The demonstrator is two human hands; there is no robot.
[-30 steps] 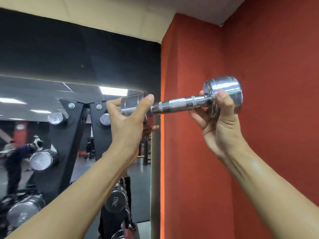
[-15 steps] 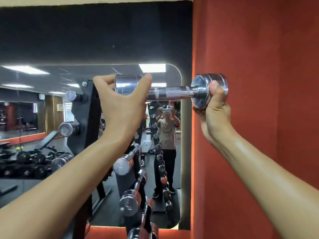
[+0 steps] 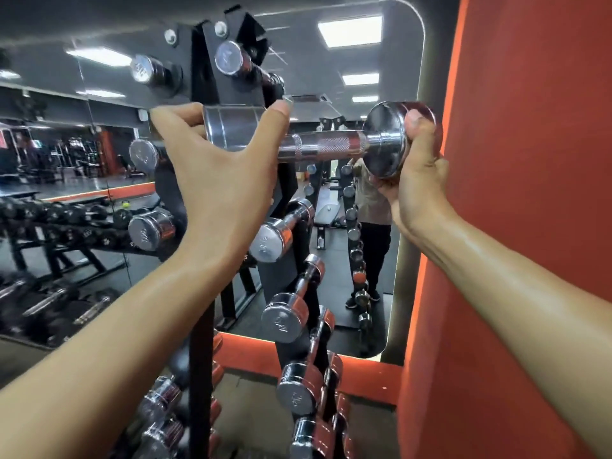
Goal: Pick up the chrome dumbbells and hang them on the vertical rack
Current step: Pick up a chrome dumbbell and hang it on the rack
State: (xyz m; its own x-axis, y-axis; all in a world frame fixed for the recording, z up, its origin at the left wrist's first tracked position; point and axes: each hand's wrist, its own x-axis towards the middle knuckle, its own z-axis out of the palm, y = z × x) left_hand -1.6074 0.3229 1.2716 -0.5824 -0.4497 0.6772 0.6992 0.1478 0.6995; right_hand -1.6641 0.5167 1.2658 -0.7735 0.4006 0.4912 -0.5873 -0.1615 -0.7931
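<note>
You've got the chrome dumbbell (image 3: 324,149) up high and lying level, one hand on each end. Your left grip (image 3: 215,167) is wrapped round the left head, with the thumb up on the side nearer the bar and the fingers curled over the far side. Your right grip (image 3: 417,180) cups the right head from below, thumb pressed over its rim. The knurled bar between them is bare. The left head sits right in front of the black vertical rack (image 3: 203,81), near its top and just under the topmost hung dumbbell (image 3: 231,58); I can't tell whether it touches the rack. The right head is out by the edge of the red wall (image 3: 530,160). Below your hands, more hung dumbbells (image 3: 271,240) run down the rack, round ends facing you. Behind it all is the mirror (image 3: 381,61) with ceiling lights in it, and off to the left a low rack of dark dumbbells (image 3: 82,233).
</note>
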